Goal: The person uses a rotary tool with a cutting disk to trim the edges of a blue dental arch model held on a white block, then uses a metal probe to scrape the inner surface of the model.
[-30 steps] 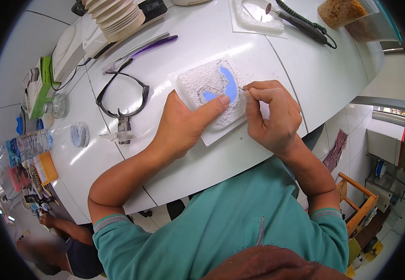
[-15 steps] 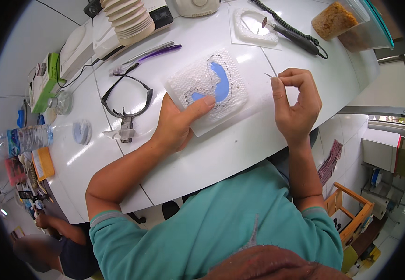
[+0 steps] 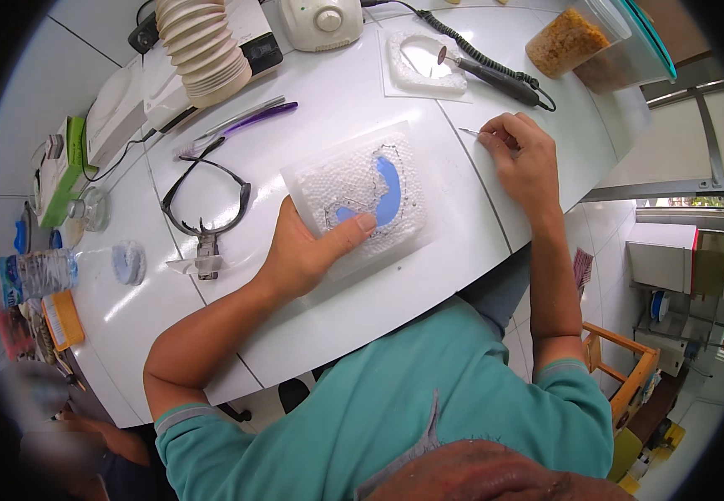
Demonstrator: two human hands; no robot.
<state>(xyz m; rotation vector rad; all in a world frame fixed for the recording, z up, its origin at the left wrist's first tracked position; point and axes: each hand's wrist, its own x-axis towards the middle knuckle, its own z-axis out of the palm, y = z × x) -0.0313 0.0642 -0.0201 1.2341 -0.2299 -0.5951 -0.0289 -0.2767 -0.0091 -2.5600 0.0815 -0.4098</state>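
Observation:
My left hand [image 3: 303,255] grips a white, square, dimpled slab [image 3: 408,217] by its near left edge, thumb on top. Set into the slab is a blue curved shape [image 3: 388,188], outlined with dark dots and lines; the thumb tip covers part of it. To the right, above the tabletop, my right hand [image 3: 524,159] pinches a thin, pointed metal piece [image 3: 469,131] between thumb and fingertips. Its tip points left, apart from the slab. The palm of my right hand faces away, and the other fingers are curled in.
Behind the slab lie a rotary handpiece [image 3: 504,82] with a disc and a white frame-like piece [image 3: 395,63]. Safety glasses [image 3: 245,200] and a purple-handled brush [image 3: 262,118] are to the left. A ribbed hose [image 3: 203,46] and a tub of orange-brown granules [image 3: 566,46] stand farther back.
My right hand has turned and moved a little farther from my body, still pinching the metal piece. The slab has come slightly nearer in my left hand. The whole view has shifted.

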